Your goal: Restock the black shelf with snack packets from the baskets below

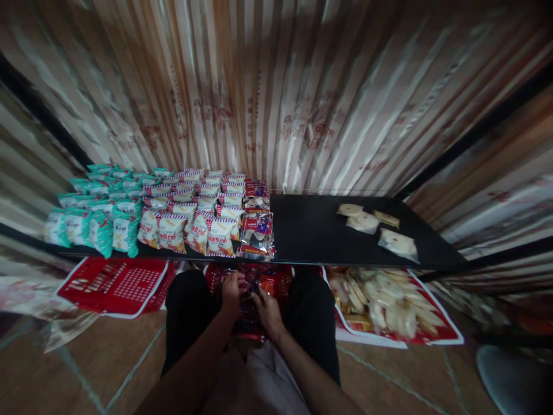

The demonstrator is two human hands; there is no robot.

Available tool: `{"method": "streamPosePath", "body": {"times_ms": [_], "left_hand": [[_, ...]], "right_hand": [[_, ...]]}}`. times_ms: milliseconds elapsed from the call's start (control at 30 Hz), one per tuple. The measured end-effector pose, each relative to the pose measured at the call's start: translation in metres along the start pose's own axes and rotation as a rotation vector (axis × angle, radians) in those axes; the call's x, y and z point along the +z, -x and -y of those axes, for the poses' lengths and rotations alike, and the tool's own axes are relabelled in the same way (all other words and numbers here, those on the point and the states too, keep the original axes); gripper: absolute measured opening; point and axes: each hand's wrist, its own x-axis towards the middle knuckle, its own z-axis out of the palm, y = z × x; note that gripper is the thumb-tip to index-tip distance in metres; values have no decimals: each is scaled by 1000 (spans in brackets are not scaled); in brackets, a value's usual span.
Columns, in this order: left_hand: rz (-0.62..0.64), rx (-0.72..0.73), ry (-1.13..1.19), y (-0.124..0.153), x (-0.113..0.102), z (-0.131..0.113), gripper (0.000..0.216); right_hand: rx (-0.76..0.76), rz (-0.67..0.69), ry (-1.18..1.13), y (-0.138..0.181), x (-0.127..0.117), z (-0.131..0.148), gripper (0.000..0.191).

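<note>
Forearms (pixel 192 363) lead to left hand (pixel 232 290) and right hand (pixel 268 311), about equally near dark packets (pixel 247 314) just below in the red basket (pixel 285 276); packets' long axis and fingers' hold I cannot tell

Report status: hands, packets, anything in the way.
Left hand and right hand at dark packets in middle basket; grip unclear. Black shelf overhangs basket's far side. Nothing visibly blocking.

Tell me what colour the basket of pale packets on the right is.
The basket is red with a white rim, seen in the head view.
</note>
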Motion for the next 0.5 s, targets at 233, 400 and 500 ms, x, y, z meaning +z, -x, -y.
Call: {"method": "streamPosePath", "body": {"times_ms": [233,400,500], "left_hand": [[20,16,38,19,-3,3,19],[155,37,47,35,3,-4,18],[229,58,69,41,6,-13,23]], "right_hand": [[92,16,-253,16,-27,21,42],[75,-59,-235,11,-47,41,47],[70,-99,-189,2,-58,52,52]]}}
